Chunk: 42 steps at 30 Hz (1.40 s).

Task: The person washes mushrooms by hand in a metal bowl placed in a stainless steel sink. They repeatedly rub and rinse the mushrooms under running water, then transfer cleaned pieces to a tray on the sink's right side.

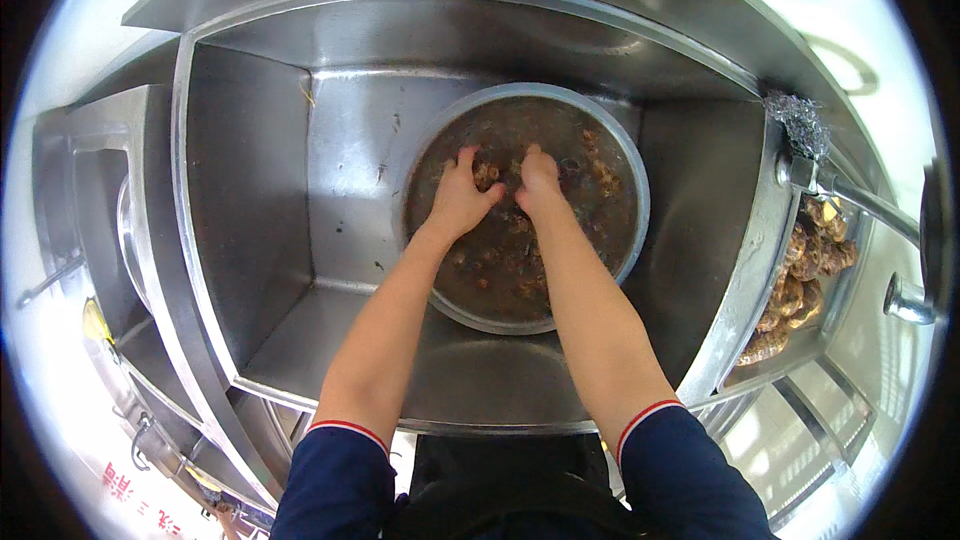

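Note:
A round metal basin (639,199) of murky brown water stands in a deep stainless steel sink (352,187). Brown, rough pieces (604,172) show in the water, too blurred to name. My left hand (463,195) reaches into the water with thumb and fingers spread, and one brown piece (486,175) lies between them. Close by on the right, my right hand (538,178) dips into the same water, fingers pointing away from me. Its fingertips are partly hidden, so whether it grips anything is unclear.
Right of the sink, knobbly brown lumps (791,292) lie in a metal tray or second basin. A steel wool scrubber (799,124) rests near a metal pipe (870,206) at the sink's right rim. Another metal fixture (139,202) stands at left.

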Each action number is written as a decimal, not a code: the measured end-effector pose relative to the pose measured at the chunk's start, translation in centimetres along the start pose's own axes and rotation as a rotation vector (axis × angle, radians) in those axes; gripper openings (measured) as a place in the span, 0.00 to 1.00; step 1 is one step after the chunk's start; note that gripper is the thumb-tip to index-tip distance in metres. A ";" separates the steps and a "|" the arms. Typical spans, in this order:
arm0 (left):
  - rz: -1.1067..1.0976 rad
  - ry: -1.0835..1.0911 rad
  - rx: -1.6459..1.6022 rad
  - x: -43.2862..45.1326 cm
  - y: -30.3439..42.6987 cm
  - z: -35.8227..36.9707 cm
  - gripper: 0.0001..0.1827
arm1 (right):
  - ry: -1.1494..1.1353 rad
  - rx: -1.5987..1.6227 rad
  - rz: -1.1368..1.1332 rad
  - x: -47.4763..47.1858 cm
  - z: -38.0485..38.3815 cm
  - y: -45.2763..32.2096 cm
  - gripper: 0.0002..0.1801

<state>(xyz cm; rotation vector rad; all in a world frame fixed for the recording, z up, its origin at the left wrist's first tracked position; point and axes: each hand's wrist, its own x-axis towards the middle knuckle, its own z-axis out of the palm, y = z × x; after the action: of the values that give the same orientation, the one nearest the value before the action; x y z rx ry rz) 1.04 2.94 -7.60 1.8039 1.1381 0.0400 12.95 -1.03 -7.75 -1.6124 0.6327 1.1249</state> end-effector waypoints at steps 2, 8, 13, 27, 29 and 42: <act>-0.060 -0.107 -0.077 0.2 -0.2 -0.1 0.32 | -0.207 0.183 0.011 0.0 -0.6 0.1 0.20; -0.283 -0.176 -0.465 0.1 1.2 -1.0 0.33 | -0.541 0.162 -0.088 -2.0 -2.2 -0.5 0.18; -0.602 -0.324 -0.798 0.3 3.3 -2.8 0.30 | -0.585 -0.036 -0.454 -5.1 -2.8 -0.1 0.22; -0.142 -0.011 -0.338 -0.5 2.5 -1.3 0.25 | -0.282 0.311 -0.056 -0.8 -1.4 -0.2 0.14; -0.173 -0.020 -0.717 0.5 1.5 -0.7 0.28 | -0.298 0.137 -0.074 -0.5 -1.6 0.3 0.16; -0.587 0.133 -0.740 2.4 0.0 2.4 0.22 | -0.120 -0.173 -0.399 -1.1 -2.1 3.9 0.19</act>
<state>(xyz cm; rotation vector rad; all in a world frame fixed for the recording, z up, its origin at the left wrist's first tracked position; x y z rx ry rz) 3.52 2.92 -9.89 0.7963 1.4649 0.2076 10.05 -4.45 -8.41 -1.7077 0.1262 0.9860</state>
